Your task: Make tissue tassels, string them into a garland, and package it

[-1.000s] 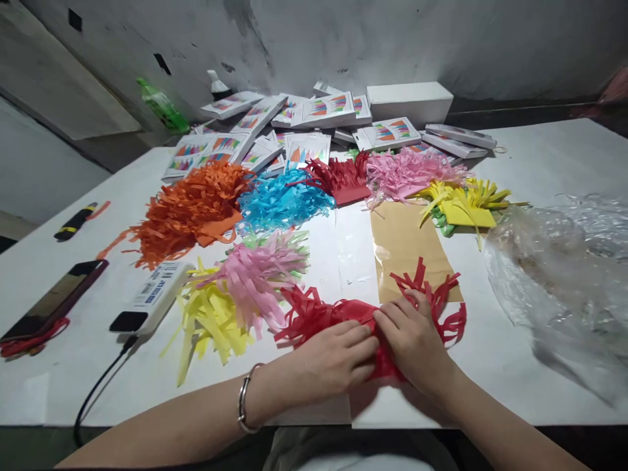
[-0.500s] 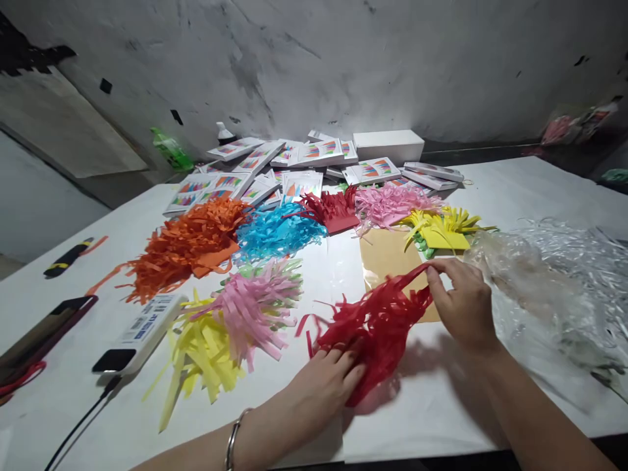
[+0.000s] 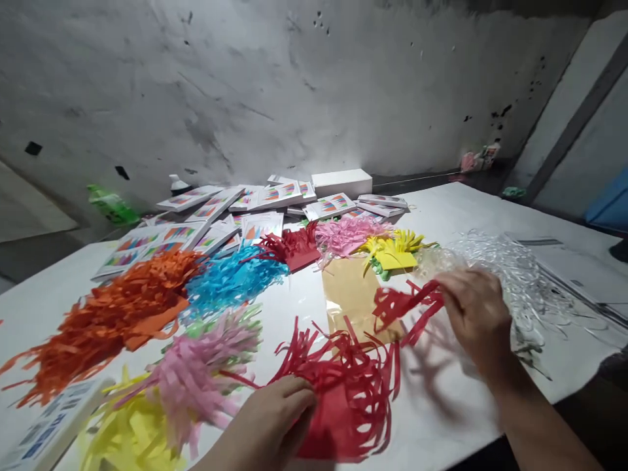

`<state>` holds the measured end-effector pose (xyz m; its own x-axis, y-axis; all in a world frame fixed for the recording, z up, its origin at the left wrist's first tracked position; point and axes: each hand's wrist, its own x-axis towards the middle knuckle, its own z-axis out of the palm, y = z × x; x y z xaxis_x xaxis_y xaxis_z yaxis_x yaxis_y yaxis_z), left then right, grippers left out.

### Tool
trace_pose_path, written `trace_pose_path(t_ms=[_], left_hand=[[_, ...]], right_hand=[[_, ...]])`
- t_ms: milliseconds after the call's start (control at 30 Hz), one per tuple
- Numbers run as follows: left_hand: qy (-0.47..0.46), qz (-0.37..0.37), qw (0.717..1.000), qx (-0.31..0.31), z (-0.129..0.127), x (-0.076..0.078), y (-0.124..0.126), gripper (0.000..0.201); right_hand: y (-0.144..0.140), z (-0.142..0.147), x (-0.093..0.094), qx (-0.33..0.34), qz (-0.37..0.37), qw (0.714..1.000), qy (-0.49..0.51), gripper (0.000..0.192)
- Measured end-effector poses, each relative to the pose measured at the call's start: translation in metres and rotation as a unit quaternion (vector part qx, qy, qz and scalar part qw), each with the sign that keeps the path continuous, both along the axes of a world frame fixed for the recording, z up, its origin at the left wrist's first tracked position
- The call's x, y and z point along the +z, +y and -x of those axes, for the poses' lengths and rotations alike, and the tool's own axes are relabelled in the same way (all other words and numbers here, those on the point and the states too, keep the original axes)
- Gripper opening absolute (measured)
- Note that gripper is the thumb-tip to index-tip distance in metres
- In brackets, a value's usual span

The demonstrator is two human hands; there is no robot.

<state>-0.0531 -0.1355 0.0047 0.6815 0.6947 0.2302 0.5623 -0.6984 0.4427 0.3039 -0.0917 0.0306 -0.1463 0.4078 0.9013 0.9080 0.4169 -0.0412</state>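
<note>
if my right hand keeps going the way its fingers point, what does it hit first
Probably the brown paper sheet. The right hand holds a red fringe piece and points left across the table; depth is unclear.

Back wall: grey-white plaster, scuffed, dark marks and small holes, fills upper frame. White desk runs across lower frame, brightly lit at centre, dimmer at edges. Grey diagonal post at upper right, blue panel at right edge. Floor dark at far left.
</note>
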Motion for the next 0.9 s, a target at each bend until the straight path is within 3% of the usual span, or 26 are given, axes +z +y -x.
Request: trace_pose_path(t_ms=[100, 200, 267, 333, 400, 467, 567, 700, 767, 900], left_hand=[[-0.134, 0.077, 0.988, 0.003, -0.032, 0.050, 0.011, 0.024], [-0.200, 0.223, 0.954, -0.014, -0.080, 0.074, 0.032, 0.021], [-0.205, 0.403, 0.891, -0.037, -0.110, 0.073, 0.046, 0.025], [-0.211, 0.552, 0.806, -0.041, -0.133, 0.064, 0.056, 0.033], [-0.229, 0.628, 0.743, -0.029, -0.149, 0.053, 0.058, 0.038], [-0.262, 0.646, 0.717, -0.016, -0.160, 0.045, 0.057, 0.039], [-0.314, 0.612, 0.725, -0.003, -0.172, 0.039, 0.053, 0.036], [-0.324, 0.527, 0.785, 0.033, -0.184, 0.037, 0.053, 0.033], [-0.301, 0.498, 0.812, 0.041, -0.187, 0.037, 0.056, 0.035], [-0.209, 0.405, 0.890, 0.009, -0.188, 0.037, 0.062, 0.034]], right_hand=[[-0.023, 0.013, -0.004, 0.096, 0.001, 0.994, -0.046, 0.025], [-0.039, 0.023, -0.008, 0.153, 0.011, 0.986, -0.068, 0.030], [-0.047, 0.024, -0.010, 0.164, 0.008, 0.984, -0.067, 0.031], [-0.052, 0.021, -0.014, 0.171, 0.004, 0.984, -0.042, 0.030], [-0.055, 0.018, -0.018, 0.185, 0.004, 0.982, 0.020, 0.028], [-0.057, 0.016, -0.025, 0.201, 0.019, 0.973, 0.109, 0.028], [-0.061, 0.018, -0.035, 0.219, 0.090, 0.942, 0.238, 0.027], [-0.063, 0.022, -0.047, 0.222, 0.148, 0.893, 0.363, 0.024], [-0.062, 0.023, -0.052, 0.210, 0.145, 0.891, 0.375, 0.027], [-0.056, 0.021, -0.061, 0.154, 0.105, 0.922, 0.340, 0.031]])
